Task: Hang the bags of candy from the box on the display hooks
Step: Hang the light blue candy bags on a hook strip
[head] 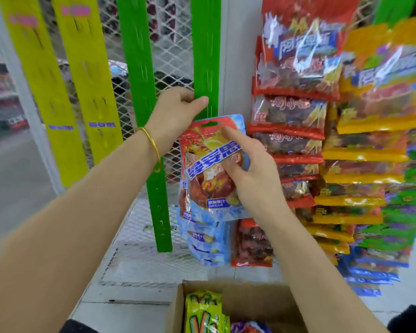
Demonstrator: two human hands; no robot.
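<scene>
Candy bag point(207, 188), a glossy red-and-blue pouch at centre frame, was pinched by fingers of the right hand point(252, 183); the left hand point(175, 111) gripped a flat green strip point(205, 56).

A white wire mesh panel point(173, 51) stands in front of me, with long plastic display strips hanging down its face. To my left are two yellow strips point(41, 80), side by side. In the middle hang the left green strip point(139, 80) and the right green strip point(205, 56). Low down, in line with the right one, blue bags point(202, 241) hang in an overlapping stack. Further right, columns of red bags point(291, 116), orange bags point(370, 140) and green bags point(413, 212) hang one below another, overlapping. At my feet a cardboard box point(178, 308) sits on the pale floor point(120, 313), with yellow-green bags point(203, 311) inside.
</scene>
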